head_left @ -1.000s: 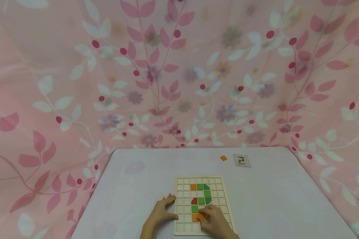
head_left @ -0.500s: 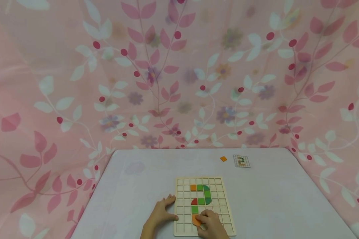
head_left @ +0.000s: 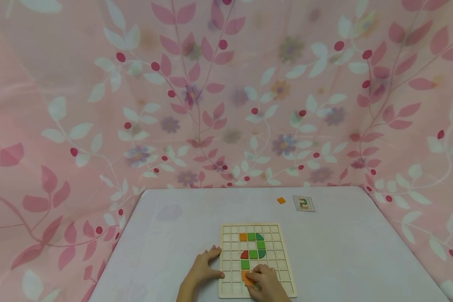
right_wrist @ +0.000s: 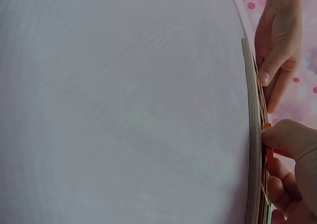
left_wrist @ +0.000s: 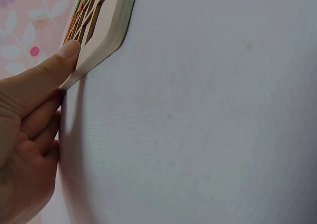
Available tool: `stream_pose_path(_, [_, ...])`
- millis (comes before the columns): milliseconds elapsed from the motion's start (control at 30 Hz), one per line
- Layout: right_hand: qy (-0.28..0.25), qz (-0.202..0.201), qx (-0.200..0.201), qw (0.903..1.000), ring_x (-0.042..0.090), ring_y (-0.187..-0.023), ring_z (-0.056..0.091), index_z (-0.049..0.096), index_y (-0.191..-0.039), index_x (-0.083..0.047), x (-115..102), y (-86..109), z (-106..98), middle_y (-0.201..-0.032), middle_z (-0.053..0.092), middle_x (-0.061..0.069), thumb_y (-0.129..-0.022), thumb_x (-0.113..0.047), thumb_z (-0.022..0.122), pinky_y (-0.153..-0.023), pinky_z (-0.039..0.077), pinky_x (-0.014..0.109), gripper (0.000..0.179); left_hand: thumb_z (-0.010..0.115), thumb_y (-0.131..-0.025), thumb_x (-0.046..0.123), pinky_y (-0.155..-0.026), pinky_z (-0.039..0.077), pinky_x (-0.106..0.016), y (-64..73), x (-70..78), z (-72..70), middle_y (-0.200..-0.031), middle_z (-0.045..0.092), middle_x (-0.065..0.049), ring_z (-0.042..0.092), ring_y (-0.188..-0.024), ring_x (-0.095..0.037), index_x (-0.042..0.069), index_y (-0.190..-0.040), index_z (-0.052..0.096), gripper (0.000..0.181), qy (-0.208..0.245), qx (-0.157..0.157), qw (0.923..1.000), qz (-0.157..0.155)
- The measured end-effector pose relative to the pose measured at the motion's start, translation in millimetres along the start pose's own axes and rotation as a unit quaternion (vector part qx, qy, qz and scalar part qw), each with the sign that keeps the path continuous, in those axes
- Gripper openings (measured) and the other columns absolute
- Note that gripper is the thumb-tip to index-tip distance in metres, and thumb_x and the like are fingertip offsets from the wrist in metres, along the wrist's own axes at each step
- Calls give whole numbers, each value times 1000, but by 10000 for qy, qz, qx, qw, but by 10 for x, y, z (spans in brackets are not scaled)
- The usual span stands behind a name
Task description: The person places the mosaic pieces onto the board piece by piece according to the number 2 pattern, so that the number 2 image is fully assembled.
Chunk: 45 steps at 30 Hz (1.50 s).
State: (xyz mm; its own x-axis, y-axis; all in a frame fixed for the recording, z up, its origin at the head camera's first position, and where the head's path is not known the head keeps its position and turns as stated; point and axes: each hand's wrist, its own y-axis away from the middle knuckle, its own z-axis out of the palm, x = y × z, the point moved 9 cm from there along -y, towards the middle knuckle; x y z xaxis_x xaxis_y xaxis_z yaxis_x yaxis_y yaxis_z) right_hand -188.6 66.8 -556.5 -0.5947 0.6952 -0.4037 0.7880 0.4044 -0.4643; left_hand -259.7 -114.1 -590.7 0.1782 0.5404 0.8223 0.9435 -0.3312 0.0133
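My right hand [head_left: 267, 283] pinches an orange square tile [head_left: 249, 282] over the lower part of a pale wooden grid board [head_left: 226, 289]. In the right wrist view, thumb and fingers hold that tile [right_wrist: 269, 154] close to the board's surface. It partly overlaps another orange tile [head_left: 243, 274] in the grid. My left hand [head_left: 203, 266] touches the board's left edge, thumb and fingers spread apart; its thumb [left_wrist: 69, 50] lies on the rim in the left wrist view. Above sit green square tiles [head_left: 245, 264], a red quarter-round [head_left: 244, 254] and dark green quarter-rounds [head_left: 262, 253].
Behind the board, a loose orange tile [head_left: 281, 200] lies on the white-covered table [head_left: 166, 235]. To its right is a small pattern card [head_left: 304, 204] showing a 2-like figure. A pink floral curtain [head_left: 226, 105] hangs behind the table.
My right hand has moved slightly left and down with the orange tile, bringing it partly over the neighbouring orange tile's lower right. My left hand has stayed at the board's edge.
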Motion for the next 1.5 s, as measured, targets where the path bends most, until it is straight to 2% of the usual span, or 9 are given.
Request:
stream_pose_path(233, [-32, -43, 27, 10000, 5, -79, 46, 75, -96, -13, 19, 49, 11, -86, 53, -12, -75, -19, 77, -60, 22, 20, 22, 87, -58, 17, -101, 18, -72, -3, -3, 2, -137, 42, -29, 26, -123, -64, -4, -128, 53, 81, 8, -18, 10000, 26])
stream_pose_path(467, [-249, 250, -478, 9982, 3, -81, 40, 72, -108, -15, 118, 121, 41, -95, 51, -14, -85, -23, 67, -63, 28, 25, 24, 87, -57, 17, -101, 18, -72, 4, -14, -3, -137, 43, -29, 26, -123, -64, -3, -128, 54, 81, 32, 8, 10000, -23])
stream_pose_path(667, [-261, 113, -283, 9992, 1, -79, 36, 72, -108, -16, 125, 166, 28, -94, 48, -15, -85, -20, 67, -62, 25, 23, 24, 87, -57, 17, -101, 20, -71, -5, -17, -17, -137, 42, -29, 26, -123, -64, -3, -128, 54, 81, 49, 29, 10000, -38])
stream_pose_path(833, [69, -193, -96, 9997, 0, -73, 30, 72, -105, -19, 16, 154, 25, -87, 42, -14, -81, -18, 70, -60, 18, 19, 24, 87, -57, 17, -102, 21, -69, 0, -15, -14, -137, 42, -29, 26, -123, -64, -3, -128, 54, 81, 114, 8, 9999, -46])
stream_pose_path(900, [263, -162, -254, 9992, 0, -71, 27, 72, -105, -22, -20, 135, 43, -84, 39, -14, -80, -19, 70, -59, 18, 19, 25, 87, -57, 17, -102, 21, -69, 5, -8, -11, -137, 42, -29, 27, -124, -63, -3, -128, 54, 81, 90, 3, 10000, -17])
stream_pose_path(1000, [471, 97, -724, 9962, 2, -70, 24, 71, -107, -25, -41, 103, 84, -81, 34, -14, -83, -21, 67, -61, 18, 21, 24, 87, -57, 17, -102, 21, -69, 8, 3, -13, -137, 43, -29, 27, -123, -63, -3, -128, 54, 81, 51, 16, 10000, 18])
stream_pose_path(1133, [474, 603, -1398, 9872, 5, -71, 23, 70, -110, -27, -31, 95, 143, -80, 29, -13, -88, -28, 60, -63, 18, 24, 24, 87, -57, 16, -102, 21, -70, 11, 14, -14, -137, 42, -29, 27, -123, -64, -4, -128, 54, 81, 30, 24, 10000, 35])
stream_pose_path(1233, [439, 840, -1719, 9805, 7, -72, 23, 69, -113, -28, -19, 110, 174, -81, 28, -12, -89, -36, 57, -64, 17, 26, 28, 87, -57, 15, -101, 21, -70, 13, 20, -11, -136, 42, -30, 27, -123, -64, -5, -128, 54, 81, 29, 25, 10000, 78])
stream_pose_path(1500, [672, 836, -1821, 9774, 10, -74, 22, 66, -119, -29, -38, 134, 180, -82, 25, -10, -88, -53, 52, -63, 17, 29, 42, 87, -57, 16, -102, 20, -70, 7, 7, -9, -135, 43, -30, 29, -123, -63, -5, -127, 54, 81, 14, 49, 9999, 116])
